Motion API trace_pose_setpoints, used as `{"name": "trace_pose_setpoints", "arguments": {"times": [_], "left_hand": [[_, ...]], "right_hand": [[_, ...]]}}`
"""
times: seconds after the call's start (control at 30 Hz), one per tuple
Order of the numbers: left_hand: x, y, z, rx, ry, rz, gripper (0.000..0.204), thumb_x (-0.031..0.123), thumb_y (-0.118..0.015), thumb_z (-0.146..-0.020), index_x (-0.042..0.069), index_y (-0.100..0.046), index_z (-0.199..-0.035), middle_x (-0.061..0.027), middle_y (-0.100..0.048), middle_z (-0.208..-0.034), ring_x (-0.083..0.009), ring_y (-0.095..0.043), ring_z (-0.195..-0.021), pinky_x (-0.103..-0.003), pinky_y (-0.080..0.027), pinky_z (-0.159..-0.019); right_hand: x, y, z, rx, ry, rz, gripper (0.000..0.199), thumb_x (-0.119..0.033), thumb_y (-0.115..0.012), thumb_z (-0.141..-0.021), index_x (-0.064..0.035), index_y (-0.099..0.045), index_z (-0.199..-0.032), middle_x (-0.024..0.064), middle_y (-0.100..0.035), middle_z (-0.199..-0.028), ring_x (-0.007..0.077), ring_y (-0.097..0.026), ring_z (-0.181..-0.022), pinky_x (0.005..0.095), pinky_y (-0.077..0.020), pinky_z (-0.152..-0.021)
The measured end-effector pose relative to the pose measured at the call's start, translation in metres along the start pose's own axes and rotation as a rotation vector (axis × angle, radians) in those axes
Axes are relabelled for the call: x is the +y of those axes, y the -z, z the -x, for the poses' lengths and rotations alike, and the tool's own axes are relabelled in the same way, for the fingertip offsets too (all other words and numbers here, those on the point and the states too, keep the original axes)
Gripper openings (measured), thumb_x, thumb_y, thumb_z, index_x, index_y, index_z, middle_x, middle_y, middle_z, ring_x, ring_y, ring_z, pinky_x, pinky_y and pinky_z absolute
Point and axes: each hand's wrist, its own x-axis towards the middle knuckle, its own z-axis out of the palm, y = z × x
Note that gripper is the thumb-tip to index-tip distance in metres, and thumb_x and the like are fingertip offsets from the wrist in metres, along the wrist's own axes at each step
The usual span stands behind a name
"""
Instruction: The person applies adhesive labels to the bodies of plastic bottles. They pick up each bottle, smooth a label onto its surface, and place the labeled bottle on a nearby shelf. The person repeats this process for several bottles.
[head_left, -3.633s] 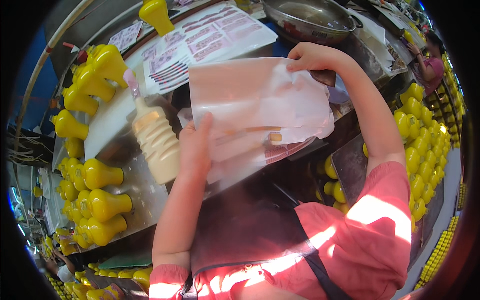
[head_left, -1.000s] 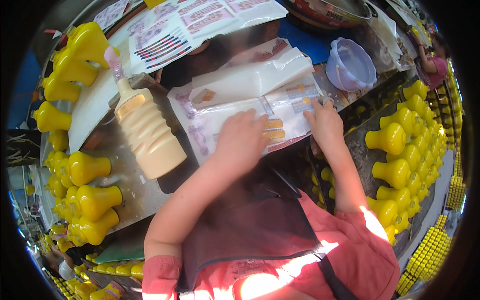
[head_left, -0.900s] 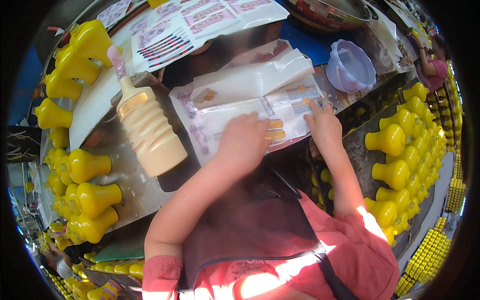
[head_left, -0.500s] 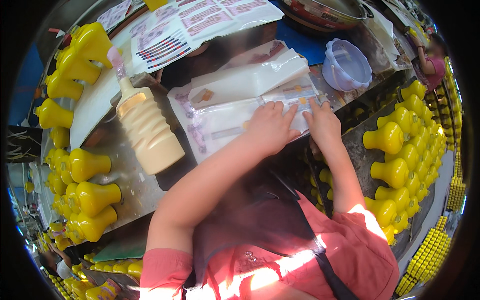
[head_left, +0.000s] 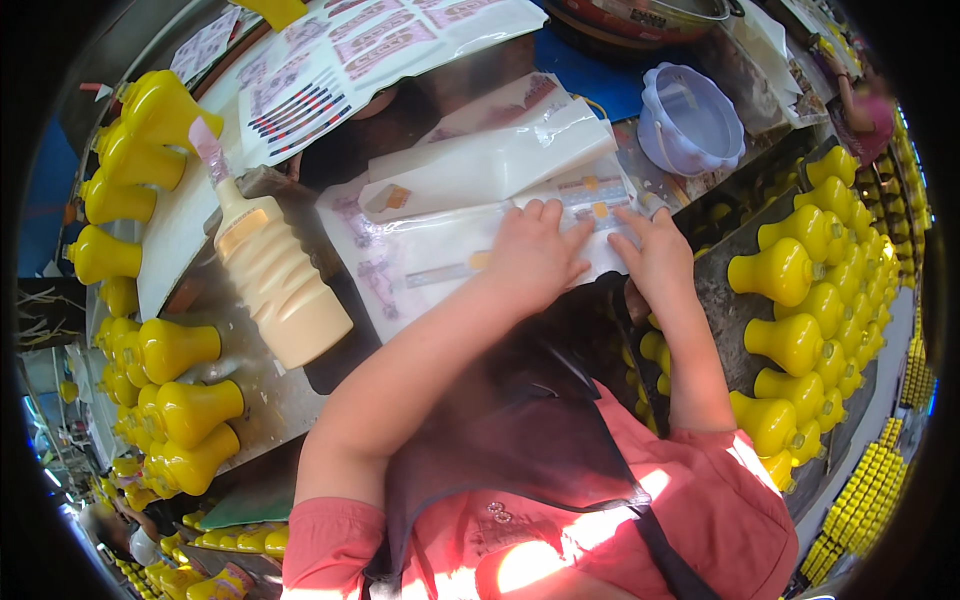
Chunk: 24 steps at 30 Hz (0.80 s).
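Observation:
My left hand [head_left: 535,255] lies on a stack of printed transfer sheets [head_left: 355,240], fingers spread and pressing on a white sheet with pale blue and orange strips. Beside it, my right hand [head_left: 655,258] rests at the sheet's right edge, thumb and index finger apart and touching the paper. Whether anything thin is under its fingertips, I cannot tell. A curled translucent backing sheet [head_left: 480,165] lies across the stack above my hands. Left of the stack, a cream ribbed bottle [head_left: 280,275] leans with pink-purple film around its neck tip.
A lilac bucket [head_left: 690,115] with liquid stands at the back right, near a large reddish basin [head_left: 630,22]. More printed sheets [head_left: 385,60] lie at the back. Glossy yellow flared pieces [head_left: 785,270] fill racks at right; similar yellow pieces [head_left: 180,340] line the left. Another person [head_left: 865,115] is at far right.
The view has shifted slightly, so the bottle sits a little further left and lower. My right fingertips have moved slightly down on the sheet; my left hand stays pressed on it.

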Motion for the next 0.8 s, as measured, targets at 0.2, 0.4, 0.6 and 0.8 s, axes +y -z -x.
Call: {"name": "trace_pose_setpoints", "arguments": {"times": [0.2, 0.4, 0.6, 0.8], "left_hand": [[-0.007, -0.002, -0.004, 0.207, 0.144, 0.178, 0.029, 0.012, -0.067, -0.086, 0.003, -0.071, -0.113, -0.0153, -0.066, -0.096, -0.0347, -0.063, -0.094, -0.045, -0.052, -0.083], [-0.007, -0.003, -0.008, 0.268, 0.221, 0.293, 0.019, 0.008, -0.064, -0.086, 0.004, -0.075, -0.101, -0.016, -0.067, -0.091, -0.0369, -0.065, -0.093, -0.047, -0.053, -0.085], [-0.005, 0.004, -0.016, 0.049, 0.379, 0.57, 0.03, 0.02, -0.056, -0.097, 0.002, -0.072, -0.116, -0.019, -0.069, -0.114, -0.0332, -0.065, -0.109, -0.041, -0.051, -0.095], [0.01, 0.015, -0.025, -0.112, 0.628, 1.442, 0.046, 0.033, -0.059, -0.102, -0.003, -0.064, -0.129, -0.011, -0.068, -0.124, -0.0229, -0.063, -0.114, -0.037, -0.049, -0.1]], "right_hand": [[-0.016, -0.018, -0.009, 0.036, 0.038, -0.158, 0.029, -0.027, -0.081, -0.079, -0.0073, -0.073, -0.099, 0.0178, -0.067, -0.098, 0.0384, -0.068, -0.091, 0.0451, -0.0547, -0.079], [-0.002, -0.026, -0.027, 0.047, -0.171, -0.322, 0.015, -0.02, -0.073, -0.08, -0.0061, -0.077, -0.084, 0.0169, -0.071, -0.081, 0.0349, -0.071, -0.075, 0.0419, -0.056, -0.072], [0.025, -0.003, -0.026, 0.016, -0.463, -0.962, 0.014, -0.012, -0.074, -0.084, 0.0024, -0.074, -0.083, 0.0, -0.066, -0.075, 0.0065, -0.057, -0.067, 0.024, -0.0452, -0.062], [-0.003, 0.01, -0.008, 0.091, -0.185, -0.927, 0.007, -0.007, -0.074, -0.084, 0.0004, -0.073, -0.084, -0.0032, -0.063, -0.074, 0.0029, -0.051, -0.062, 0.0218, -0.0401, -0.057]]}}
